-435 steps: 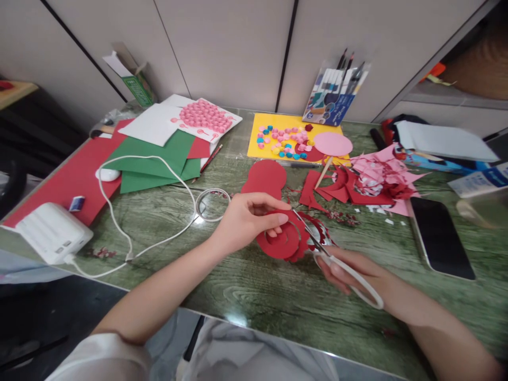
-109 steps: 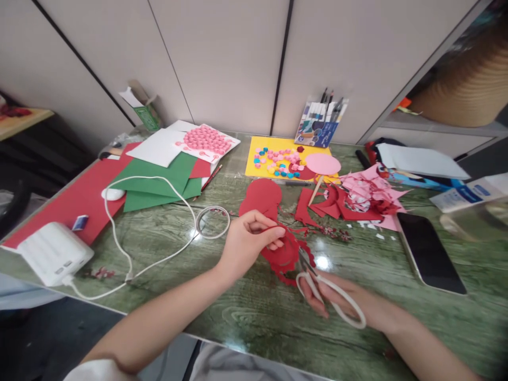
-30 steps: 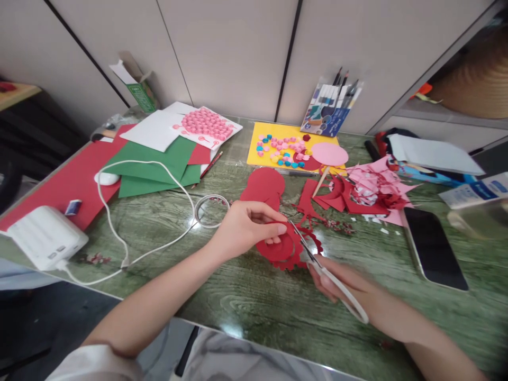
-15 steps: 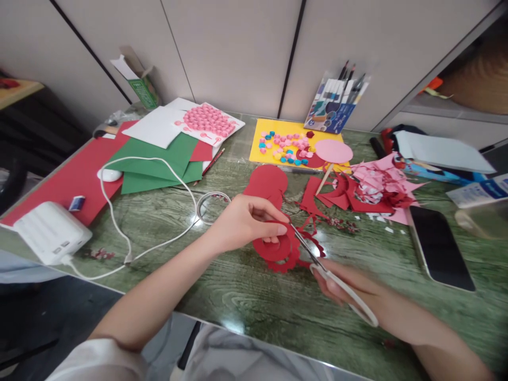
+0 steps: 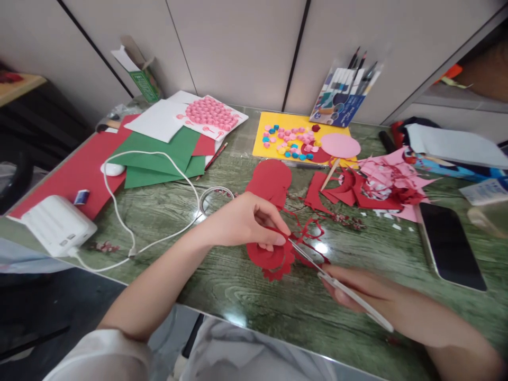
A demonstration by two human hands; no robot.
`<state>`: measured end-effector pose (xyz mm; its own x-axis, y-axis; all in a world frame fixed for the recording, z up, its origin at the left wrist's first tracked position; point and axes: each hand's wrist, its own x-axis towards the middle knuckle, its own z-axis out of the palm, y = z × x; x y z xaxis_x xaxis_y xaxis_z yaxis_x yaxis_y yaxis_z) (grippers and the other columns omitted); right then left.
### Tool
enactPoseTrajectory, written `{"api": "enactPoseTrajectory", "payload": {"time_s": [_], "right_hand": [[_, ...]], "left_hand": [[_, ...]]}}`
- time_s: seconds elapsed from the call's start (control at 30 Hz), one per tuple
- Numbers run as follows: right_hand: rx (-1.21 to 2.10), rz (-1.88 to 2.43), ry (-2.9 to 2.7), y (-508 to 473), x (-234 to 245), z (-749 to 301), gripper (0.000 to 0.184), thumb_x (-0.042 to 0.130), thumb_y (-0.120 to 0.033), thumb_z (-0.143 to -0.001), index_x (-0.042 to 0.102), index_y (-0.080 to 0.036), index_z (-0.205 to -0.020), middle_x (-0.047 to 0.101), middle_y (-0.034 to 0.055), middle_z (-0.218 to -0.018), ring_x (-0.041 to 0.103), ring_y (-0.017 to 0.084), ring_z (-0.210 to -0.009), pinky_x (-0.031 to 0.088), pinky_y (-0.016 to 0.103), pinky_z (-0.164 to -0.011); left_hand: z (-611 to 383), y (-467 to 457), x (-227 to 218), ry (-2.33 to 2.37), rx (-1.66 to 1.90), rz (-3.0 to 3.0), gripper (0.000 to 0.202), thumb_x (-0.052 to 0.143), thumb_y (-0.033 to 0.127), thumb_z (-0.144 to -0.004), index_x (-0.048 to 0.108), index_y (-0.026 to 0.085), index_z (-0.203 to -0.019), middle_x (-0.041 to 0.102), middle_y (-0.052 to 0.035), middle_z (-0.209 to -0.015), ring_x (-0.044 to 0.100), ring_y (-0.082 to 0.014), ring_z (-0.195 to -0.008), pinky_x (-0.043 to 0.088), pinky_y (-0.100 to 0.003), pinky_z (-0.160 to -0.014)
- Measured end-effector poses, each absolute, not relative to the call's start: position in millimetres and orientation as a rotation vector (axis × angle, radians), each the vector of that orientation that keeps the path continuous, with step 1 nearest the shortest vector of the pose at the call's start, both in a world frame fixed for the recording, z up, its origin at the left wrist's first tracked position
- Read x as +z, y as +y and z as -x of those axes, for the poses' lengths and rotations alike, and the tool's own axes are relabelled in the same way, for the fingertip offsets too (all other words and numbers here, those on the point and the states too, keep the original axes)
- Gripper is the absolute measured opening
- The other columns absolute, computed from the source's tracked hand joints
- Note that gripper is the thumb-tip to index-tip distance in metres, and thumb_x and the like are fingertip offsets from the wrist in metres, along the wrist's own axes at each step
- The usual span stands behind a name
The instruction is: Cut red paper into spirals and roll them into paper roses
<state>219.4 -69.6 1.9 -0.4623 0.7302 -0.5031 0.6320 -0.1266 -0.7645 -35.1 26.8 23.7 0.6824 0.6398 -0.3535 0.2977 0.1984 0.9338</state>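
Observation:
Between the thumb and fingers of my left hand [image 5: 254, 225] is a red paper cutout [image 5: 266, 257], round with a scalloped lower edge. My right hand [image 5: 357, 288] is closed around the white handles of a pair of scissors [image 5: 349, 296]. The blades reach to the paper's edge beside my left fingertips; they look nearly together. Thin curling red paper strips [image 5: 311, 233] hang or lie by the blades. Just beyond my left hand rests a stack of red paper circles [image 5: 270, 180] on the green wood-grain table [image 5: 222, 288].
Red scraps [image 5: 317, 190] and a crumpled pink paper pile [image 5: 389, 182] lie at the right, beside a phone [image 5: 452, 246]. Yellow paper [image 5: 260, 140] holds small coloured paper balls. To the left are green sheets [image 5: 159, 156], a white cable [image 5: 159, 153] and a power bank [image 5: 59, 225].
The scissors have turned, with their handles now edge-on and slightly farther right. The red cutout has tilted in my left hand. The whole view has shifted slightly.

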Motion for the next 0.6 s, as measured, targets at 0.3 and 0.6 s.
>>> {"api": "enactPoseTrajectory", "payload": {"time_s": [0.3,0.6], "right_hand": [[1.727,1.597,-2.166,-68,4,-225,0.027,0.047,-0.046,-0.084,0.065,-0.028,-0.094,0.068,0.0004,-0.086,0.061,0.018,-0.078,0.049,0.026,-0.067],[1.819,1.626,-2.253,-71,-3,-232,0.025,0.047,-0.041,-0.086,0.061,-0.031,-0.104,0.063,0.001,-0.109,0.058,0.023,-0.095,0.045,0.028,-0.071]], "left_hand": [[39,27,20,0.776,0.123,-1.461,0.013,0.068,0.021,-0.067,0.069,0.013,-0.078,0.069,-0.0039,-0.063,0.064,-0.0118,-0.055,0.05,-0.018,-0.05],[39,29,16,0.709,0.019,-1.49,0.014,0.068,0.022,-0.067,0.071,0.016,-0.079,0.07,-0.0034,-0.066,0.065,-0.0116,-0.057,0.05,-0.018,-0.053]]}}
